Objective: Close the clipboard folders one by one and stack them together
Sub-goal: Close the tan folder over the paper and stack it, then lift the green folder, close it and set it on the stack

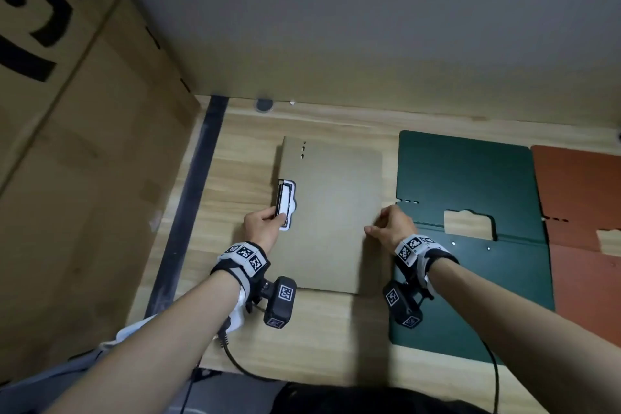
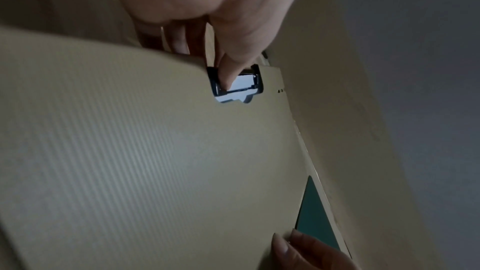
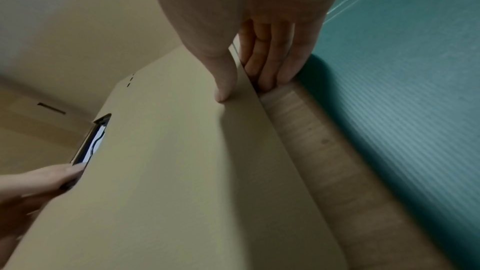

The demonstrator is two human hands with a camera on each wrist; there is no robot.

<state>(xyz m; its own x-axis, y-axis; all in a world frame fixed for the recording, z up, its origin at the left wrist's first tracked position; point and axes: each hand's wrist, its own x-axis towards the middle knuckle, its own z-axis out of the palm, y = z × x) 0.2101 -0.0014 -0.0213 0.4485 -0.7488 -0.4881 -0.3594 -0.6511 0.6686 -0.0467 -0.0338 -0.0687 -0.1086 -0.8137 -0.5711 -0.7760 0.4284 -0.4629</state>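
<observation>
Tan ribbed-plastic clipboard folder (image 1: pixel 336 212) lies closed on the light wood-grain table (image 1: pixel 322 329), left of centre, its long side running from the near edge toward the far edge. The metal clip (image 1: pixel 285 203) shows through a cut-out in the cover on the folder's left edge.

Left hand (image 1: pixel 262 227): thumb on the clip, other fingers curled under the folder's left edge; pinching at the clip. Left wrist view shows the thumb tip (image 2: pixel 228 77) pressed into the cut-out.

Right hand (image 1: pixel 393 228): thumb on top of the cover, fingers (image 3: pixel 270 65) tucked under the right edge; gripping the tan folder's right edge.

Dark green plastic clipboard folder (image 1: pixel 470 178) lies open and flat just right of the tan one, a strip of bare table between them. Rust-red plastic clipboard folder (image 1: pixel 578 212) lies open at the table's right edge, touching or slightly overlapping the green one; cannot tell which.

Large brown cardboard box (image 1: pixel 84 161) with black print stands at the table's left edge.
</observation>
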